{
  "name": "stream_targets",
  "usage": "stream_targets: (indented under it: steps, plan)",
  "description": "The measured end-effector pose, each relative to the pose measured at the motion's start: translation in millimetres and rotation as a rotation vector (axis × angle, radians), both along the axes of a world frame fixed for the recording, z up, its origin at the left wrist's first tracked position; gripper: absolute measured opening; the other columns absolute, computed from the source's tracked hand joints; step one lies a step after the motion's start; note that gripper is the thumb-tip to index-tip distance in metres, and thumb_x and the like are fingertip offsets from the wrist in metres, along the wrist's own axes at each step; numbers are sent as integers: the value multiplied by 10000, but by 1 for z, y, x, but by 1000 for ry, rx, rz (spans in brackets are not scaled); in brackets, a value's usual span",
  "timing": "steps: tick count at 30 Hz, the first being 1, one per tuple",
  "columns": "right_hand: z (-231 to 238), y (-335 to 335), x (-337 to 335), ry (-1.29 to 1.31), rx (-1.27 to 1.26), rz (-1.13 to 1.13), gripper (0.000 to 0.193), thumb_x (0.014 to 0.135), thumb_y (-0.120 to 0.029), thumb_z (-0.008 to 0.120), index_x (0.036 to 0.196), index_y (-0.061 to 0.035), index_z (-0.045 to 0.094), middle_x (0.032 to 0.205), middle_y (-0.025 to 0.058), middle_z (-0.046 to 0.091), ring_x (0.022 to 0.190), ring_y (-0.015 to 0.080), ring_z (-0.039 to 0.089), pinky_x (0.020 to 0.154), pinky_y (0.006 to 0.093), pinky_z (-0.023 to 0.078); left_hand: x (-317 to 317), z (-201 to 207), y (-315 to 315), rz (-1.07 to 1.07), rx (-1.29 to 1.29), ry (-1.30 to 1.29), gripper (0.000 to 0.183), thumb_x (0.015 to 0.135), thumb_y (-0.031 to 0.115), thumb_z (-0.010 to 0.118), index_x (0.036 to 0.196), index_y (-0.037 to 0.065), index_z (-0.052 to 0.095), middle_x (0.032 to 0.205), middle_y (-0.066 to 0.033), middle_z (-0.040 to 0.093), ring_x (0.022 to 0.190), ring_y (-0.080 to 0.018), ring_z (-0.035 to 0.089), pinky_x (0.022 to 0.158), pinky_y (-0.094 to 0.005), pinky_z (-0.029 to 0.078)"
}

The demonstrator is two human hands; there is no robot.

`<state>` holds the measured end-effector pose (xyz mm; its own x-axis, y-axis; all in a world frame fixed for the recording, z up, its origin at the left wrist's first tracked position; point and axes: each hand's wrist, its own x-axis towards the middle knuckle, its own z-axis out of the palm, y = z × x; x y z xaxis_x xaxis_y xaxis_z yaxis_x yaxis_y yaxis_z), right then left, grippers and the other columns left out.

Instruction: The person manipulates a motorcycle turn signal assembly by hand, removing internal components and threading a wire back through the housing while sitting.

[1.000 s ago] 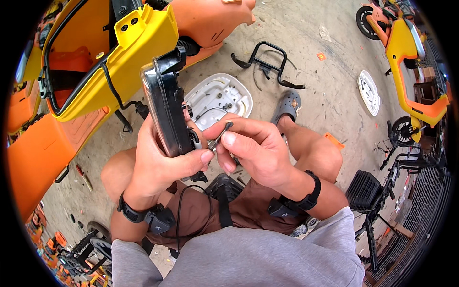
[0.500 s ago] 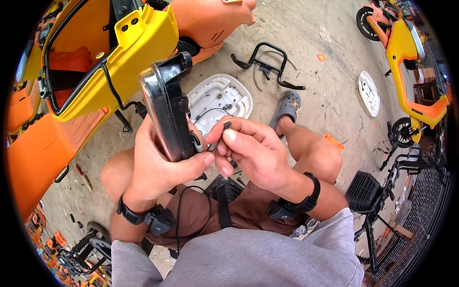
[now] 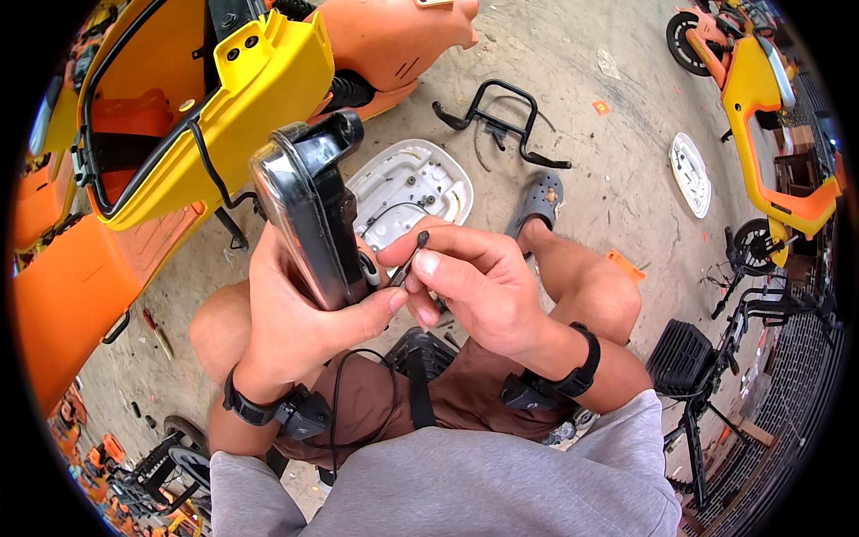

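Observation:
My left hand (image 3: 295, 318) is wrapped round a black-backed lamp (image 3: 324, 215) with a clear, shiny lens on its left side, held upright and tilted a little. A short dark cable (image 3: 404, 271) runs from the lamp's lower right side. Its tip is pinched between the thumb and forefinger of my right hand (image 3: 483, 291), and my left thumb reaches to the cable's lower part. Both hands are close together above my lap; the remaining right fingers are curled in. What the cable tip ends in is too small to make out.
Beyond my hands a white plastic shell (image 3: 452, 174) with small parts in it lies on the floor. A black tubular frame (image 3: 503, 123) lies farther off. A yellow scooter body (image 3: 170, 152) stands at left, another scooter (image 3: 747, 134) at right, near a black basket (image 3: 680, 356).
The lamp has tipped slightly left and downward in my left hand. My right fingers have shifted a little, and more of the cable shows between the hands.

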<state>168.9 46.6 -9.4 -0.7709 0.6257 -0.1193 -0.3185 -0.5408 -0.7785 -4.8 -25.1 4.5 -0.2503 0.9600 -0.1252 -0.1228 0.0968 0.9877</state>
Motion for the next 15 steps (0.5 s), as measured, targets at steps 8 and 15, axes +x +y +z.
stream_targets:
  steps: [8, 15]
  plan:
    - [3, -1, 0, -17, -89, 25, 281, 1009, -150, 462, 1084, 57, 636, 775, 11, 555, 660, 77, 527, 605, 222, 426, -1, 4, -1, -39, -49, 3, 669, 597, 38, 875, 1126, 11, 467, 895, -47, 629, 795, -101, 612, 692, -245, 510]
    - [1, -1, -1, 10, 58, -31, 242, 981, -102, 496, 1087, 62, 639, 846, 35, 551, 674, 84, 534, 610, 229, 434, -1, 1, 1, -5, -46, -91, 664, 590, 45, 879, 1108, 16, 464, 864, -42, 622, 765, -97, 607, 662, -242, 506]
